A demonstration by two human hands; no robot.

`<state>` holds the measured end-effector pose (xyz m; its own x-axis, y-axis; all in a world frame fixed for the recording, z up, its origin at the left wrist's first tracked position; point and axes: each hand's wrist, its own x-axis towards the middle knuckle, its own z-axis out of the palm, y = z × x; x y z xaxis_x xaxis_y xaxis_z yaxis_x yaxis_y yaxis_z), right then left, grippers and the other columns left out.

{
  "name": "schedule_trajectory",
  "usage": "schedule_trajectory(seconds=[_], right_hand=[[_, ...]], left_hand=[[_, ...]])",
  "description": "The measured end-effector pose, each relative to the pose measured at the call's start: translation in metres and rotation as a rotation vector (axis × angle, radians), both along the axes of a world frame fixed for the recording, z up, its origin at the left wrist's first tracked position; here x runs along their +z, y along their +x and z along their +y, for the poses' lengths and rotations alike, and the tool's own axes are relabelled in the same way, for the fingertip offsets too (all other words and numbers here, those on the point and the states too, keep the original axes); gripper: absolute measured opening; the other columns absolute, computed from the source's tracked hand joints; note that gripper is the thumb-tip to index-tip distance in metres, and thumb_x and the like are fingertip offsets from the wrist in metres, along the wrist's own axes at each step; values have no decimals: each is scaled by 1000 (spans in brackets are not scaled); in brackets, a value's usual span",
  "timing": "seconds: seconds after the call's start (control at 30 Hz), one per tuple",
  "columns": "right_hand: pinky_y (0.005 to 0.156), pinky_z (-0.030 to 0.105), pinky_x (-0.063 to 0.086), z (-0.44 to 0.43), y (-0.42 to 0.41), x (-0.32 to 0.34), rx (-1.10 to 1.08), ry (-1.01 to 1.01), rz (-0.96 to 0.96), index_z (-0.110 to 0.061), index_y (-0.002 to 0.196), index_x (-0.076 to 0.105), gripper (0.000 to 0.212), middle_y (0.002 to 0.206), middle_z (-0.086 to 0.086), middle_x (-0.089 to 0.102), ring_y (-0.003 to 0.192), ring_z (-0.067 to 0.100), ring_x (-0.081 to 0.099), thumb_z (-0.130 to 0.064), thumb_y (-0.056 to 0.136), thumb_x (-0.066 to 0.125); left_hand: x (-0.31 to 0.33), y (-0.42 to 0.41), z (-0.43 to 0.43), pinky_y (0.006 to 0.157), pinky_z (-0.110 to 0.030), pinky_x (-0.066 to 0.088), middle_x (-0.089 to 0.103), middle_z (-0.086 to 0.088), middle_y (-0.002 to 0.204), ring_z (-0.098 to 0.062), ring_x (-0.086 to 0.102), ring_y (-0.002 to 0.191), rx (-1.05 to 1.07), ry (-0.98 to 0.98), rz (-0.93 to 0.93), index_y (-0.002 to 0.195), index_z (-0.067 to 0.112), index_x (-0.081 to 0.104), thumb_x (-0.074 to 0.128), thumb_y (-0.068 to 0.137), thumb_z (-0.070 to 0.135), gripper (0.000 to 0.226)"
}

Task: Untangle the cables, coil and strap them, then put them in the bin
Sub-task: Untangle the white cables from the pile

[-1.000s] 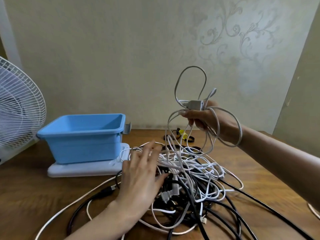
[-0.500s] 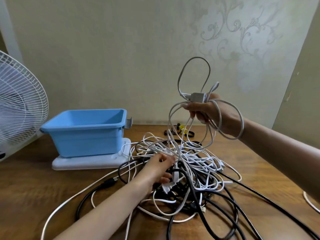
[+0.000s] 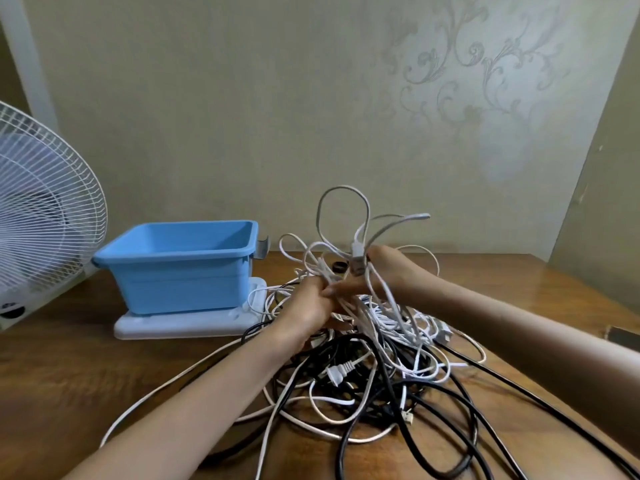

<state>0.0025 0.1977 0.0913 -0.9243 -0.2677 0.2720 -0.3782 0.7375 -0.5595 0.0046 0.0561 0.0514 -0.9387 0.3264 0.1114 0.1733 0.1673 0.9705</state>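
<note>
Mid-untangling, the right hand (image 3: 393, 271) gripped loops of the grey cable (image 3: 357, 259) above the cable heap (image 3: 381, 362) right of the blue bin (image 3: 180, 271) while the left hand (image 3: 308, 311) pinched white strands (image 3: 322, 268) beside it; drawing the grey one free likely came next.

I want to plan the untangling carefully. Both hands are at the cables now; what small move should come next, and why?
Probably the left hand should pin the white strands it grips, while the right hand draws the grey cable slowly upward. The grey loops are gathered in that hand, but their lower part runs into the tangle below.
</note>
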Motion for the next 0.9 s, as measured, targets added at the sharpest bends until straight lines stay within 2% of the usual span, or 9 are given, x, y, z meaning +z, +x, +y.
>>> schedule_trajectory(seconds=[0.1,0.23,0.3,0.37,0.5,0.6,0.67,0.8,0.9], right_hand=[[65,30,47,-5,-4,-3,-67,32,89,-22,68,46,28,72,-3,57,76,20,58,-23,74,73],[51,11,37,-3,-3,-2,-73,0,86,-20,61,48,30,62,-10,52,59,4,50,-16,80,70],[60,23,43,0,-6,-5,-58,6,61,-10,67,57,24,68,1,60,67,17,58,-24,79,72],[69,36,49,2,-9,-11,-32,-12,56,-3,74,60,39,76,12,66,78,31,63,-40,72,74],[69,45,51,6,-12,-17,46,-104,59,4,76,59,43,79,21,65,70,28,59,-36,73,75],[57,36,41,5,-8,-19,62,-167,28,7,73,56,32,64,13,57,61,12,48,-20,77,73],[60,29,39,5,-8,-22,103,-245,-32,9,76,57,21,65,9,55,62,12,48,-8,80,69],[55,17,44,9,-5,-25,215,-406,-163,-7,72,61,14,60,-4,62,57,7,56,1,84,61],[63,23,49,7,-16,-32,197,-439,-198,-13,80,63,9,72,-1,64,68,13,60,-5,84,64]], left_hand=[[0,6,5,51,-28,58,65,-12,80,-18,67,51,-52,50,29,112,3,52,44,99,4,15],[-1,8,3,60,-30,59,69,-5,71,-18,69,56,-88,173,-18,98,12,54,45,98,3,13],[0,7,0,63,-29,60,71,-4,71,-20,71,62,-87,209,-25,96,13,57,44,96,-3,20],[-2,4,-4,62,-29,59,72,-10,77,-24,72,67,-71,248,-38,100,9,57,44,93,-11,24],[-1,4,-9,59,-24,57,70,-11,82,-20,72,67,-43,288,-39,98,6,55,49,89,-15,24],[-6,6,-13,57,-22,56,71,-10,75,-20,71,62,11,332,-95,100,-1,53,55,88,-9,15],[-10,5,-14,65,-26,59,72,-13,78,-23,72,66,33,374,-163,106,-4,53,56,89,-5,18],[-10,4,-13,70,-26,59,71,-17,86,-21,72,68,5,423,-211,114,-9,51,52,90,-7,24],[-11,3,-11,69,-25,59,68,-20,96,-21,71,76,27,403,-193,108,-8,54,55,85,-13,24]])
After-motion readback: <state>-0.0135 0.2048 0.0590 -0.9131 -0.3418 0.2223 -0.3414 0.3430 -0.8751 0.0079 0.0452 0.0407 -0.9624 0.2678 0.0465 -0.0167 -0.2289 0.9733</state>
